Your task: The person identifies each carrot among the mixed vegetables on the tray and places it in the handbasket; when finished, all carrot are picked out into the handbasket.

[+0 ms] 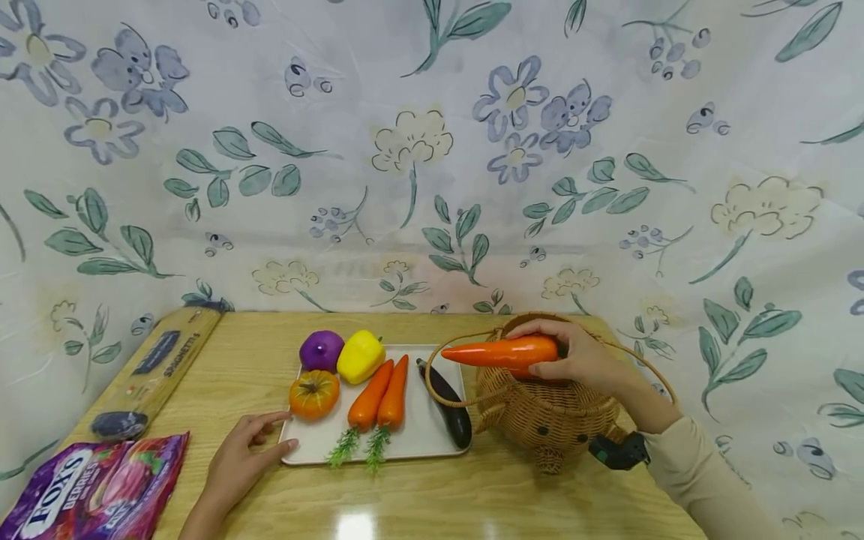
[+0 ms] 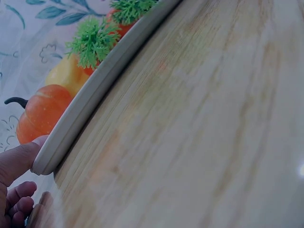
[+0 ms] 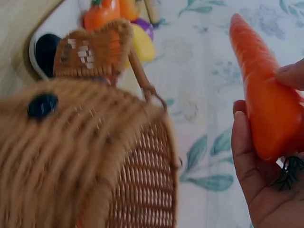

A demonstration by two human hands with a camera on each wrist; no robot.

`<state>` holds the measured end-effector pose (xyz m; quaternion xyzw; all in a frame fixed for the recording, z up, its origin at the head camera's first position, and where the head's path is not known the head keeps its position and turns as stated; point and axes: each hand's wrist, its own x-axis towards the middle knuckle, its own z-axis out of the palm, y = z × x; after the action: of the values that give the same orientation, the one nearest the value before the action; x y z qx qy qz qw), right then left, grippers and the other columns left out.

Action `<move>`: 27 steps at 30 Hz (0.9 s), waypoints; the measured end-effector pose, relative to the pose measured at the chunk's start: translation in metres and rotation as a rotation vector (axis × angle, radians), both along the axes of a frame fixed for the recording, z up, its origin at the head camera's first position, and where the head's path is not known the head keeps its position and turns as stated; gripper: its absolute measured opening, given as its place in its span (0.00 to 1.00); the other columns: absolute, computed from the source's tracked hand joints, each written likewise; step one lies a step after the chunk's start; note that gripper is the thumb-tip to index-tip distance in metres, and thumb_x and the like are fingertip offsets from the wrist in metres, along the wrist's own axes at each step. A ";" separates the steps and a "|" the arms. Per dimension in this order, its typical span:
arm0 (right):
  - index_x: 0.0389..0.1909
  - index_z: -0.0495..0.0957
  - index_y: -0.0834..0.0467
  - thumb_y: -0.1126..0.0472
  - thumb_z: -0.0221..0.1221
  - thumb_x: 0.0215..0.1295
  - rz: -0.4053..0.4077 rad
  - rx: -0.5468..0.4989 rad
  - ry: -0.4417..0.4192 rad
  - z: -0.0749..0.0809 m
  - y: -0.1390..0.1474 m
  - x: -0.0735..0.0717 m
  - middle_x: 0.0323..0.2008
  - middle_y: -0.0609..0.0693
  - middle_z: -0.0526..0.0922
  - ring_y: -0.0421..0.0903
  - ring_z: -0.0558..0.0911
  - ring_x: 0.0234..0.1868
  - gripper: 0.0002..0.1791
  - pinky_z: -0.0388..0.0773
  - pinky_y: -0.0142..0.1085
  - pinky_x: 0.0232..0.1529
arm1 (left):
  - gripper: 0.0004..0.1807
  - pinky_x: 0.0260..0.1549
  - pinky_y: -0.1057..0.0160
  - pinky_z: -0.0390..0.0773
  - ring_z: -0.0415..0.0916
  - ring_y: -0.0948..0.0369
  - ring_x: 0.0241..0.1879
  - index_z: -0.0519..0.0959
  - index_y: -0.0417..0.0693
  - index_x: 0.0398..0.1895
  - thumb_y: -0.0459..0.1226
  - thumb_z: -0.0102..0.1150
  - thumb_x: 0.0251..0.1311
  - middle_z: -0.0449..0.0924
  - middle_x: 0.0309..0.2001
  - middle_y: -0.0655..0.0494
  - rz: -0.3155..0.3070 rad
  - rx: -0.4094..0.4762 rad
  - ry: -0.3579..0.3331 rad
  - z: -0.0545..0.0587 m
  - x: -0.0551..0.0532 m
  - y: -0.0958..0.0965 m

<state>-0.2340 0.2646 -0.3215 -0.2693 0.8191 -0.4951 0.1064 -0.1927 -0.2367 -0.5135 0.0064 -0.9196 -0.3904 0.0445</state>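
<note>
My right hand (image 1: 586,358) grips an orange toy carrot (image 3: 270,102) by its thick end, above the opening of a wicker basket (image 1: 560,420) with an animal face. The carrot's tip points left, and green leaves show at its base in the right wrist view. A white tray (image 1: 432,444) lies left of the basket. At its left edge rests my left hand (image 1: 236,457), thumb on the rim (image 2: 71,123) and the other fingers loosely bent. On the tray are two carrots (image 1: 364,405), an eggplant (image 1: 451,412), a pumpkin (image 1: 314,395), a yellow pepper (image 1: 361,355) and a purple onion (image 1: 321,349).
A spaghetti pack (image 1: 158,367) lies at the table's left side, with a purple Fox's candy bag (image 1: 94,487) in front of it. The basket's loop handles (image 1: 432,375) stick out to both sides, one over the tray. A floral cloth (image 1: 405,187) hangs behind the wooden table (image 1: 405,502).
</note>
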 end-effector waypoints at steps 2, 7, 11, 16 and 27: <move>0.59 0.77 0.56 0.69 0.64 0.59 -0.051 0.040 0.013 0.002 0.007 -0.002 0.53 0.59 0.76 0.53 0.77 0.41 0.25 0.79 0.40 0.38 | 0.29 0.41 0.65 0.71 0.69 0.66 0.41 0.80 0.54 0.60 0.54 0.70 0.56 0.75 0.47 0.53 0.002 -0.005 0.001 -0.001 0.000 0.000; 0.60 0.76 0.58 0.69 0.64 0.58 -0.110 0.067 0.005 0.005 0.021 -0.007 0.54 0.62 0.77 0.52 0.77 0.42 0.26 0.79 0.40 0.38 | 0.29 0.41 0.65 0.72 0.69 0.67 0.41 0.80 0.54 0.59 0.54 0.70 0.56 0.76 0.46 0.54 0.003 -0.012 0.008 -0.002 0.001 -0.002; 0.60 0.74 0.62 0.70 0.63 0.59 -0.095 0.038 -0.049 0.006 0.031 -0.013 0.55 0.63 0.75 0.52 0.76 0.43 0.25 0.78 0.40 0.39 | 0.29 0.41 0.65 0.72 0.69 0.66 0.41 0.80 0.54 0.60 0.54 0.70 0.56 0.76 0.47 0.53 0.004 -0.009 -0.008 -0.001 0.002 -0.002; 0.59 0.75 0.62 0.71 0.63 0.59 -0.097 0.045 -0.068 0.006 0.044 -0.020 0.52 0.59 0.76 0.52 0.76 0.43 0.26 0.79 0.41 0.41 | 0.29 0.41 0.65 0.71 0.69 0.65 0.41 0.80 0.54 0.60 0.54 0.69 0.56 0.76 0.47 0.52 -0.001 -0.005 -0.017 -0.001 0.002 -0.002; 0.62 0.72 0.66 0.70 0.61 0.61 -0.096 0.093 -0.132 0.008 0.065 -0.029 0.52 0.63 0.73 0.52 0.77 0.41 0.26 0.80 0.40 0.37 | 0.30 0.41 0.64 0.71 0.69 0.65 0.42 0.80 0.53 0.60 0.55 0.69 0.56 0.75 0.49 0.52 -0.001 -0.003 -0.028 0.001 0.002 0.001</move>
<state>-0.2630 0.3294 -0.3139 -0.1913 0.8445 -0.4776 0.1488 -0.1908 -0.2358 -0.5127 0.0116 -0.9206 -0.3891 0.0313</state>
